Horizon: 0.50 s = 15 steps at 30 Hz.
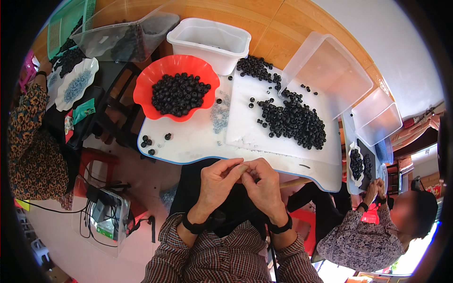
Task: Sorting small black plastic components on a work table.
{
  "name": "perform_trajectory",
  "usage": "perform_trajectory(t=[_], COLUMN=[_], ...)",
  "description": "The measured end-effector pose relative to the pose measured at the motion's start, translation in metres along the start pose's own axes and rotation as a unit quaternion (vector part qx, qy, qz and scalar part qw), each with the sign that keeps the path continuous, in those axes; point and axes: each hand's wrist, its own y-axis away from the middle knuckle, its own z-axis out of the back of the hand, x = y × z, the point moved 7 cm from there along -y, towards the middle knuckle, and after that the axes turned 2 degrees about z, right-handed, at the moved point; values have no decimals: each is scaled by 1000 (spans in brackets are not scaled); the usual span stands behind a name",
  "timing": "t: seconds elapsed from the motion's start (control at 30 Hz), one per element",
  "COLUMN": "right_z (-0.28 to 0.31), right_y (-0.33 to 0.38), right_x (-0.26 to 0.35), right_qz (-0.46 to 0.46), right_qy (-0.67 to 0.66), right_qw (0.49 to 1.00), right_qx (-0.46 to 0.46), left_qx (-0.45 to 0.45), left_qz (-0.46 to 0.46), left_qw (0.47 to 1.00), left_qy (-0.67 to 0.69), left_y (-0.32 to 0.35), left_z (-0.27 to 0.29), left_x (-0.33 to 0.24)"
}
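Observation:
My left hand (218,185) and my right hand (264,188) meet at the fingertips in front of the table's near edge. Both are closed in a pinch, and a dark bit shows between the right fingers; what they hold is mostly hidden. Beyond them, a red wavy-rimmed bowl (143,94) holds many small round black pieces (179,94). To the right, a loose heap of the same black pieces (297,123) is spread over a white board (241,134). Tiny clear bits (220,115) lie between bowl and board.
A white tub (207,51) stands behind the bowl, and a translucent bin (330,70) lies tipped at the back right. People sit at the left (28,141) and right (363,240). A clear box with cables (101,212) is on the floor at left.

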Motion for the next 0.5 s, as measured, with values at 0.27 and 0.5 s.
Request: perform_trajectory(t=[0.27,0.5], right_z=[-4,-2], right_y=[10,13], right_x=[-15,-18], right_qz=[-99,-96], right_qy=[-332,-307], right_qw=[937,945], right_qx=[-46,-55], left_qx=[94,123], left_qz=[59,84], left_qw=[965,914], left_qy=[239,378], left_y=[-6,-8], left_z=[3,1], left_x=[21,24])
